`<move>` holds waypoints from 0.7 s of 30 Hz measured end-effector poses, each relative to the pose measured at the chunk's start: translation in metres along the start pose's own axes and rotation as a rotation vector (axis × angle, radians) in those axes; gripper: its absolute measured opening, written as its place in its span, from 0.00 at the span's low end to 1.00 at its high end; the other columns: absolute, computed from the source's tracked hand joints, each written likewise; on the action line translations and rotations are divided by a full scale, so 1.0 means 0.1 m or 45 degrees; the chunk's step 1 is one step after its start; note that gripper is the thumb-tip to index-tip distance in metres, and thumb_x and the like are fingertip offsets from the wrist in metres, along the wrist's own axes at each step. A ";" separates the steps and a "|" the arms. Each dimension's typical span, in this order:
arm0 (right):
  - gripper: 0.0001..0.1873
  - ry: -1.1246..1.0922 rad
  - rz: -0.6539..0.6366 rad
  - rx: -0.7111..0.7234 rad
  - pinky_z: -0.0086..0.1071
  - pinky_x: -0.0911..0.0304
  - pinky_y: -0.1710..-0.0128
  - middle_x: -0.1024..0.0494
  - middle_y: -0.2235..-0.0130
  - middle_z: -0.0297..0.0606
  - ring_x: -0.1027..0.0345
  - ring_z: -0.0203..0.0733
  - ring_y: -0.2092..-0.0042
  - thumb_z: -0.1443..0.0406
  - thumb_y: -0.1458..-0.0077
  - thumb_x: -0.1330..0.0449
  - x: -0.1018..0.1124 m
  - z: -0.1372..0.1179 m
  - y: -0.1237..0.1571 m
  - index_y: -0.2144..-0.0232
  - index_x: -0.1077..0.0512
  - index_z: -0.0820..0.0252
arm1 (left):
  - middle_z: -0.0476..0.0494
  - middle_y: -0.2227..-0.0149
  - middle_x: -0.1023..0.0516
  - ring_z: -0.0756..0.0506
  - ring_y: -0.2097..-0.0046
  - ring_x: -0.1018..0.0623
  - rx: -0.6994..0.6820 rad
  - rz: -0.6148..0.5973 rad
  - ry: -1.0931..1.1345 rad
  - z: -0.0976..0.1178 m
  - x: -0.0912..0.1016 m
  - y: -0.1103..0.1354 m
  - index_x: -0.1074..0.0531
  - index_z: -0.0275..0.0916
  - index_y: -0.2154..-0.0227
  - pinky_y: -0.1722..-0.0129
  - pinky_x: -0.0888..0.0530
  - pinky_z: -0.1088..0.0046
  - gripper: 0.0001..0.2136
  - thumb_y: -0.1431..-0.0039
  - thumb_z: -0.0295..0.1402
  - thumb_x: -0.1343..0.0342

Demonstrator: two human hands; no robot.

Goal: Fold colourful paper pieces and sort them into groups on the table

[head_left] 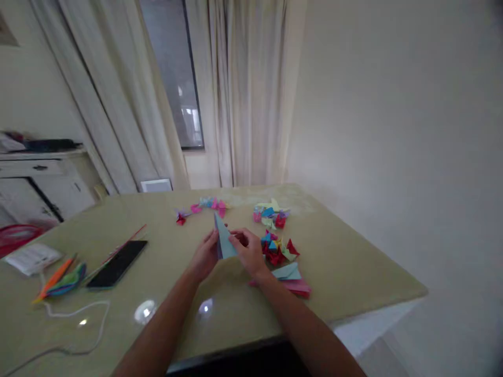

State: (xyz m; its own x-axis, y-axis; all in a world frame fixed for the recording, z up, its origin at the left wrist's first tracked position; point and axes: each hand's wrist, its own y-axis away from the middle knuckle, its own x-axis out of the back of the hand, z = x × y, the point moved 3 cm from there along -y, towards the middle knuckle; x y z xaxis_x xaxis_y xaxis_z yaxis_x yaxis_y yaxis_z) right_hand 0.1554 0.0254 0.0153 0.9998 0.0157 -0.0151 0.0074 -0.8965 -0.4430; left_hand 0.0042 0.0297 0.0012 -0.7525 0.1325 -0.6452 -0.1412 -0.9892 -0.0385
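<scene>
Head view showed both hands at frame centre on the table (353, 262): the left hand (205, 255) and right hand (248, 252), fingers curled, pinched a light-blue folded paper (225, 241) between them. Folded pieces (278, 250) lay just right; a phone (117, 263) sat lower left.

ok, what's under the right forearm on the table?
Folded paper sheets, light blue on top of pink, poke out beside the right forearm. How far they run beneath it is hidden by the arm.
</scene>
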 end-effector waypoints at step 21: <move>0.12 0.052 -0.058 0.028 0.30 0.32 0.68 0.16 0.65 0.38 0.25 0.41 0.68 0.57 0.42 0.33 -0.01 -0.06 0.03 0.60 0.19 0.59 | 0.40 0.53 0.15 0.40 0.50 0.17 0.030 -0.143 0.041 -0.05 -0.03 0.03 0.19 0.40 0.52 0.44 0.23 0.60 0.21 0.44 0.44 0.28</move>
State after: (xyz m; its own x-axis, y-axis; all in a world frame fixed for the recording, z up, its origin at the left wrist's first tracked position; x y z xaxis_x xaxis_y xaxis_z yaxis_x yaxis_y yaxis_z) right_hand 0.1549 0.0198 0.0197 0.9984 0.0375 0.0421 0.0527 -0.8855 -0.4616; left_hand 0.0090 0.0257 -0.0013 -0.7102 0.2403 -0.6617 -0.2389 -0.9664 -0.0945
